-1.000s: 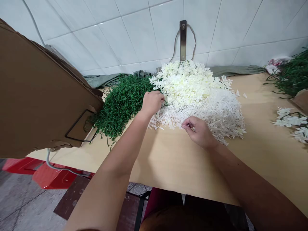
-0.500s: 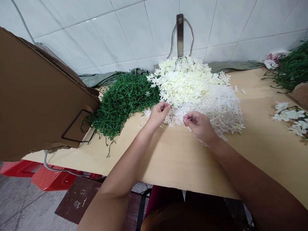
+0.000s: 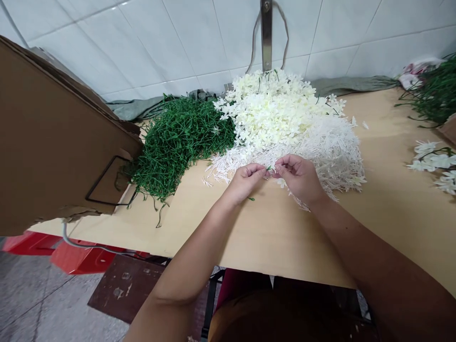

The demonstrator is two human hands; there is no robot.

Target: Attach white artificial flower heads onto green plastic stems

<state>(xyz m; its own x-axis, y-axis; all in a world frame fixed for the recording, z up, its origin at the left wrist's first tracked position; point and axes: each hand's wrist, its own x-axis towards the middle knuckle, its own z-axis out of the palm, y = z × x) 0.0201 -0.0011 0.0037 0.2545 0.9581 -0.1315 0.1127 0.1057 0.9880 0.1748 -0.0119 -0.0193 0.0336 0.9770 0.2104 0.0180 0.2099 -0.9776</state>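
My left hand pinches a thin green plastic stem, whose tip shows between my two hands. Close against it, my right hand has thumb and forefinger pressed on a small white piece, mostly hidden by the fingers. Both hands hover at the front edge of a pile of white spiky sprigs. Behind that lies a heap of cream-white artificial flower heads. To the left is a mound of green plastic stems.
A large cardboard box stands at the left of the wooden table. Finished-looking white flower sprays and more green stems lie at the right. A metal bracket stands against the tiled wall. Red stools are below, left.
My left hand has come from the green mound toward the right and nearer me, bringing a green stem up to my right hand. My right hand has kept its pinch.
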